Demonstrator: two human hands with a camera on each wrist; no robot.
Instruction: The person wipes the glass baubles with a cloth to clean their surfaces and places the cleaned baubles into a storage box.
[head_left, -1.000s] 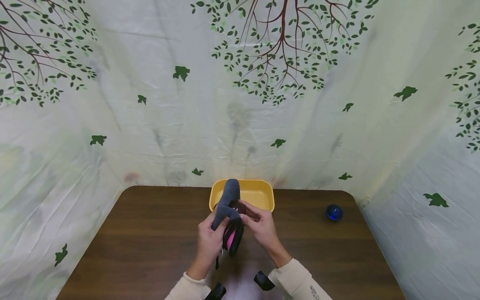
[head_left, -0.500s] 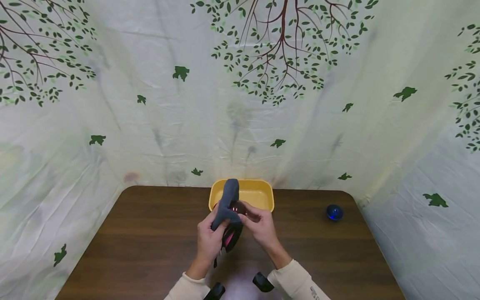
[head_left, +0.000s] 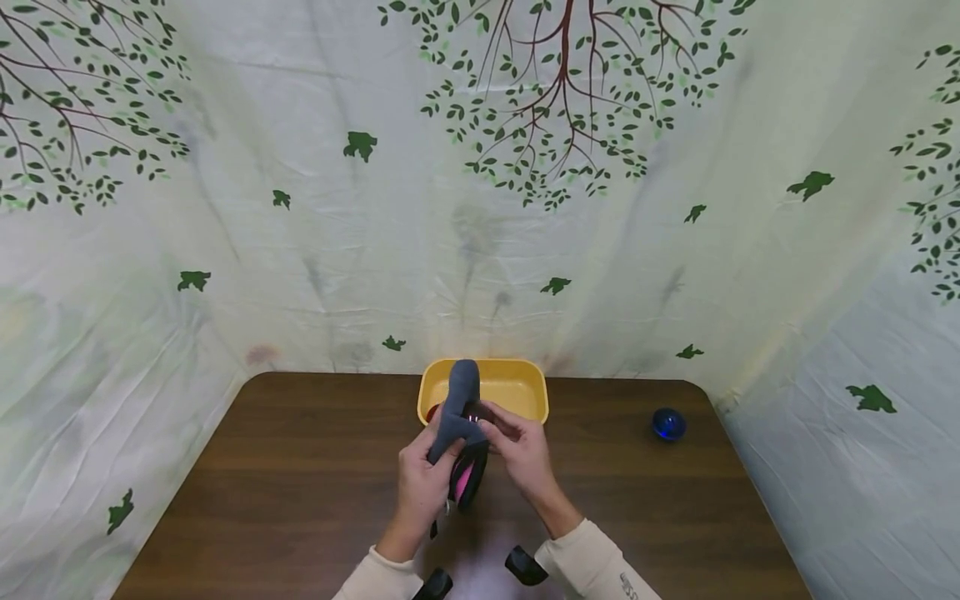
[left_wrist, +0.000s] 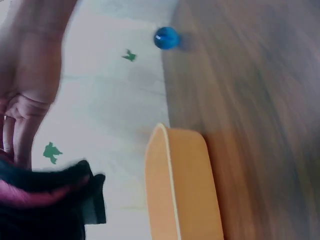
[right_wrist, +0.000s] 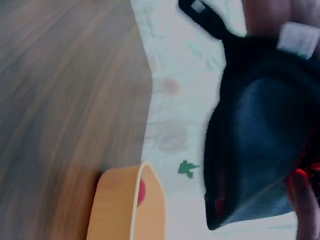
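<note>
Since a second ago my hands have drawn a little closer together over the sock (head_left: 457,408), and a bit of red now shows at the near-left corner of the yellow tray (head_left: 525,371), beside the grey fabric; otherwise little has shifted. I judge that I am still working at the sock's opening rather than setting anything down.

My left hand (head_left: 422,483) grips the grey sock from below, fingers curled round its lower part, just in front of the tray and above the surface (head_left: 300,467). The sock's toe end stands up and leans back over the tray's near rim. Its black and pink part (head_left: 465,482) hangs down between my palms.

My right hand (head_left: 521,450) pinches the sock's edge just in front of the tray, thumb and fingertips closed on the fabric. From the right wrist view a small red thing (right_wrist: 141,190) lies inside the tray, against its wall. I cannot tell what it is.

A blue ball (head_left: 668,424) sits well to the right of the tray, apart from both hands.
</note>
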